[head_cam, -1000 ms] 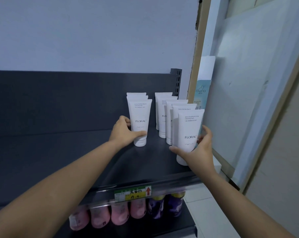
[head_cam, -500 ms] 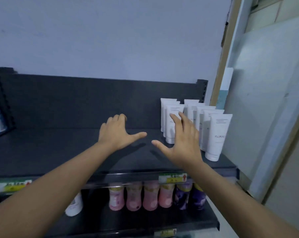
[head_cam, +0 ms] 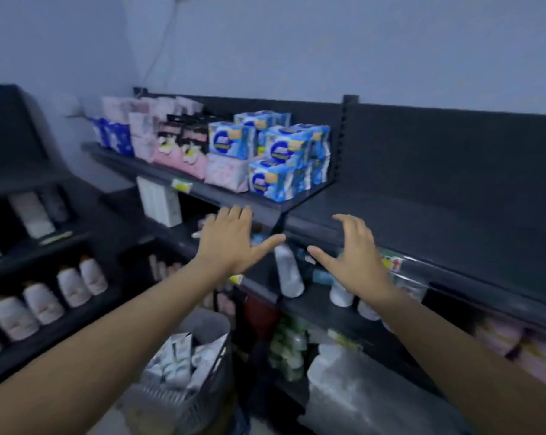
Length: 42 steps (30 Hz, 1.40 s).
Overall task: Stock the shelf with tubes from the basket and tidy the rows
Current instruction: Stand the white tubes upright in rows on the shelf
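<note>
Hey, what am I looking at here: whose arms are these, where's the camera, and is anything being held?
No machine here: these are a person's two bare arms, filmed by one camera worn on their head, looking forward and down. The left hand and right hand are spread open before dark shop shelves and hold nothing. Blue packs sit on the top level, white bottles on the left. Below stands a wire basket holding white tubes, blurred.

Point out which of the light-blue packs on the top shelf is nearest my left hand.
The lowest light-blue pack, at the front of the stack by the shelf lip, just above the left hand; the other packs sit higher or further back.
</note>
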Motion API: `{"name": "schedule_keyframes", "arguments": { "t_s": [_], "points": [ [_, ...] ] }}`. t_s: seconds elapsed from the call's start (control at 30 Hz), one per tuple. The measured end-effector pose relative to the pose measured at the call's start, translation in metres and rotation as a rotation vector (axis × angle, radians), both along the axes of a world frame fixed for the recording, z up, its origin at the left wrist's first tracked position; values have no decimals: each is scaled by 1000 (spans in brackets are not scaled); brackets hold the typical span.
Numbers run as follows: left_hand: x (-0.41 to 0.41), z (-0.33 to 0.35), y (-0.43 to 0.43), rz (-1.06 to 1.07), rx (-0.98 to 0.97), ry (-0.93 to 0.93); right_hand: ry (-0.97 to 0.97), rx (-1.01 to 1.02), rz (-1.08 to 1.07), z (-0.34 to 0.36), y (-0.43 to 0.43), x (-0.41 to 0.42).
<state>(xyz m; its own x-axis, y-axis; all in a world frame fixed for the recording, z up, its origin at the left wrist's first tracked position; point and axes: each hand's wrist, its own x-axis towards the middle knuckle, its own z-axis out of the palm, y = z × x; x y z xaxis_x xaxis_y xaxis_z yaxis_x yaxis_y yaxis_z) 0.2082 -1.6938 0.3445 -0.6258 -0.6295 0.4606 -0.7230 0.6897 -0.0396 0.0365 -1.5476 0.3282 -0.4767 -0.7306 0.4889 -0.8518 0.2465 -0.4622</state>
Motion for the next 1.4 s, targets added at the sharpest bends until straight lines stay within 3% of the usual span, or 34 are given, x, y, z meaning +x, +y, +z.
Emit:
{"name": "schedule_keyframes", "arguments": {
  "t_s": [0.3, 0.67, 0.9, 1.03, 1.27, 1.4],
  "points": [
    [150, -89, -91, 327, 179, 33, -125, 279, 369, -71, -155, 107],
    [177, -242, -197, 706, 639, 11, -418, 715, 521, -235, -318, 141],
    [164, -343, -226, 882, 951, 48, -480, 911, 480, -340, -367, 149],
    [165, -379, -229, 902, 1077, -34, -553, 998, 396, -386, -382, 165],
    [173, -405, -242, 864, 1131, -5, -577, 1127, 239, -431, -392, 209],
    [173, -413, -254, 852, 1177, 26, -715, 1112, 200, -450, -385, 215]
  ]
}}
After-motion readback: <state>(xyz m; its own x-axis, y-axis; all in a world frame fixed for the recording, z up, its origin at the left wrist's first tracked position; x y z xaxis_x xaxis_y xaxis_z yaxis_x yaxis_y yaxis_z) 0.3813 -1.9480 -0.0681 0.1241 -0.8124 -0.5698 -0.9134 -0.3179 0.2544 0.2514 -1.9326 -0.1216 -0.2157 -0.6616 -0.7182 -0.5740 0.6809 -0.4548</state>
